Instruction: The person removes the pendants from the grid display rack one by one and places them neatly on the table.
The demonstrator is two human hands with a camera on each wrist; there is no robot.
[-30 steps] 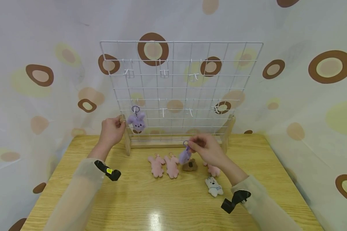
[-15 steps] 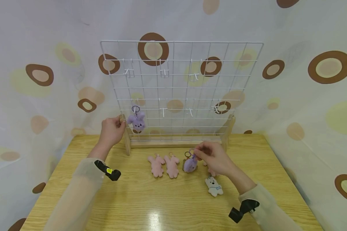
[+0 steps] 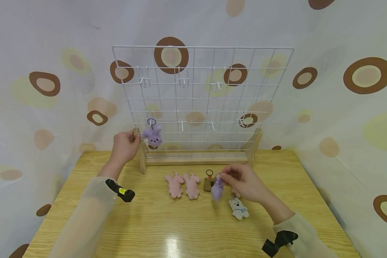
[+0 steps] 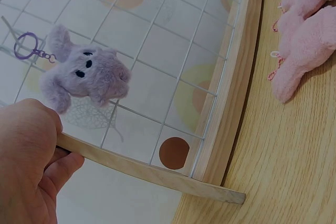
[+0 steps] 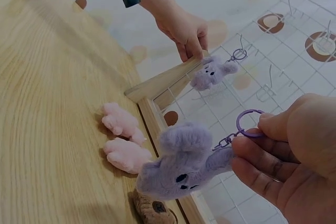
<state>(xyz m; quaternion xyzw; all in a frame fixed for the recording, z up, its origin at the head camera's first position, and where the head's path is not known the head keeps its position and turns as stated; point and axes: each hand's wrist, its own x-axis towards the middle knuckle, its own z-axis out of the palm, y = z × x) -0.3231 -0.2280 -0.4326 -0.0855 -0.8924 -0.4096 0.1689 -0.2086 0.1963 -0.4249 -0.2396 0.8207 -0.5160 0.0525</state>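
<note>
My right hand (image 3: 245, 182) pinches the purple ring (image 5: 247, 124) of a fluffy purple bunny keychain (image 5: 181, 161), which dangles above the table between a brown plush keychain (image 3: 208, 184) and a white bear keychain (image 3: 238, 208). With thumb and fingers, my left hand (image 3: 125, 146) grips the top of the left wooden upright (image 4: 152, 173) of the white wire grid rack (image 3: 193, 98). A second purple bunny keychain (image 3: 153, 136) hangs by its ring from a lower-left hook, close to the left hand.
Two pink plush keychains (image 3: 175, 186) lie side by side in front of the rack. Another pink plush (image 3: 236, 191) is partly hidden behind the right hand. Several white hooks (image 3: 216, 85) stick out from the grid. The wooden table (image 3: 142, 222) runs up to a patterned backdrop.
My right hand has moved right and toward me, carrying the purple bunny keychain, and the brown plush has come into view behind it. The left hand stays on the upright.
</note>
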